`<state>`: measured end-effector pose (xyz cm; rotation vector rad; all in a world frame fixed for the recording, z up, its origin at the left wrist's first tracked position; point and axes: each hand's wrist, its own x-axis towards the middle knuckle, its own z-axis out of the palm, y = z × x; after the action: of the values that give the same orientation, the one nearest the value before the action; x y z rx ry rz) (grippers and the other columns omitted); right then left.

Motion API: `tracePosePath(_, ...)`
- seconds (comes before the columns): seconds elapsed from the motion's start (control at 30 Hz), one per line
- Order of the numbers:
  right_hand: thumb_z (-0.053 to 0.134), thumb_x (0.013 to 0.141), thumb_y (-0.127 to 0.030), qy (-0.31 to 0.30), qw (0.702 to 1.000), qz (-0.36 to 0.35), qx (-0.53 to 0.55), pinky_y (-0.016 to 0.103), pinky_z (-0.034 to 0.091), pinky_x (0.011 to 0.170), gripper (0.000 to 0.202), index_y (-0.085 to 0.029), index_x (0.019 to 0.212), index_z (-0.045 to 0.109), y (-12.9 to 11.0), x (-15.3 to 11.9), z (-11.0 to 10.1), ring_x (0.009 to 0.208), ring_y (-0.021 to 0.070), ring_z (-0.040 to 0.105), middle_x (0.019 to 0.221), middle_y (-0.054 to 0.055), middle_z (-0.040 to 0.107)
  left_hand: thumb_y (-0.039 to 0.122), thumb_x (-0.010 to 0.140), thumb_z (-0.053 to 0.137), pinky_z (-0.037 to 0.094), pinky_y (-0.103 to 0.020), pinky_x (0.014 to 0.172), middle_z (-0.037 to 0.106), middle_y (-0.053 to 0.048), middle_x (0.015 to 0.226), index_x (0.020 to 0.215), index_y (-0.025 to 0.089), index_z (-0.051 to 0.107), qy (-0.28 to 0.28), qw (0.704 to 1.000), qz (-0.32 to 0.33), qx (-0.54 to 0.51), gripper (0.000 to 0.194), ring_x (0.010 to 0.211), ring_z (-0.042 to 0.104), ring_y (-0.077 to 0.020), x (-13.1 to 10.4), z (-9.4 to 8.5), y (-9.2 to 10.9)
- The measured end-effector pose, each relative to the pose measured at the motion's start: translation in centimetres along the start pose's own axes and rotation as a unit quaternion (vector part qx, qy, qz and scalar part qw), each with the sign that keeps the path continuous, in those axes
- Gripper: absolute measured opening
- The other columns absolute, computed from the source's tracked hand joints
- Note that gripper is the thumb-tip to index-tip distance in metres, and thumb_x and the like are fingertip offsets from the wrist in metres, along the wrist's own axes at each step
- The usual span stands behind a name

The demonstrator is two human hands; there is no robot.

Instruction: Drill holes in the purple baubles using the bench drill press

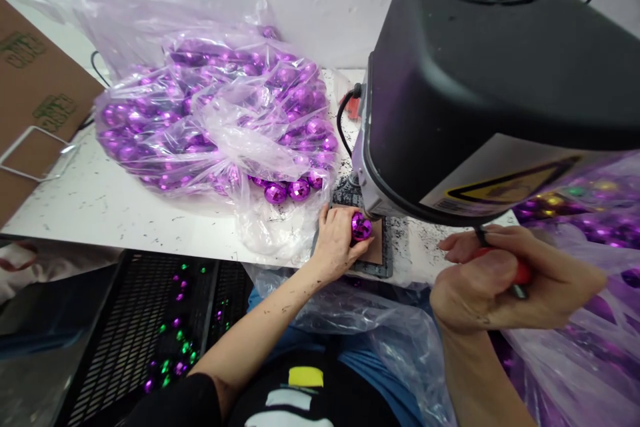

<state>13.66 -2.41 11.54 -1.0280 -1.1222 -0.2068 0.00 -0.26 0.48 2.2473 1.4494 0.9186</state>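
Observation:
My left hand (336, 243) grips a shiny purple faceted ball (361, 227) between thumb and fingers. The ball sits on a brown board (374, 250) laid over the dark metal base (387, 267) of a machine that looks like a drill press. Above it hangs the machine's big black housing (480, 80), which hides whatever tool points down at the ball. My right hand (515, 277) is closed around the red handle (523, 272) of a lever at the machine's right side.
A clear plastic bag (220, 120) full of purple balls lies left of the machine on the white table (165, 220). More bagged balls (580, 213) are at right. A cardboard box (40, 100) stands far left. Below, a black crate (135, 320) holds green and purple beads.

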Motion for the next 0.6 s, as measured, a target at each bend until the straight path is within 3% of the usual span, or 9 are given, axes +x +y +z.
tracePosePath(0.27, 0.050, 0.085, -0.028, -0.018, 0.999, 0.003, -0.049, 0.028, 0.039, 0.047, 0.017, -0.020, 0.069, 0.052, 0.1, -0.3, -0.3, 0.053, 0.0131, 0.052, 0.054, 0.000, 0.037, 0.033, 0.086, 0.068, 0.033, -0.050, 0.110, 0.062, -0.010, 0.114, 0.123, 0.018, 0.048, -0.002, 1.000, 0.001, 0.012, 0.044, 0.114, 0.055, -0.0277, -0.2, 0.1, 0.0)
tracePosePath(0.47, 0.048, 0.085, -0.029, -0.027, 0.998, -0.036, -0.033, 0.030, 0.043, 0.048, 0.019, -0.020, 0.068, 0.050, 1.1, -0.8, -0.3, 0.051, 0.0131, 0.049, 0.051, 0.000, 0.034, 0.033, 0.087, 0.068, 0.035, -0.048, 0.108, 0.062, -0.010, 0.119, 0.123, 0.020, 0.047, 0.000, 1.000, -0.006, 0.010, 0.044, 0.115, 0.055, -0.0274, -0.2, -0.1, 0.2)
tracePosePath(0.6, 0.050, 0.085, -0.029, -0.002, 0.997, -0.074, 0.006, 0.025, 0.041, 0.046, 0.025, -0.017, 0.063, 0.045, 1.7, -0.8, 0.0, 0.048, 0.0090, 0.045, 0.050, -0.001, 0.033, 0.032, 0.088, 0.066, 0.035, -0.047, 0.108, 0.063, -0.010, 0.118, 0.123, 0.020, 0.046, -0.001, 1.000, -0.005, 0.000, 0.043, 0.115, 0.056, -0.0267, -0.2, -0.1, 0.2)
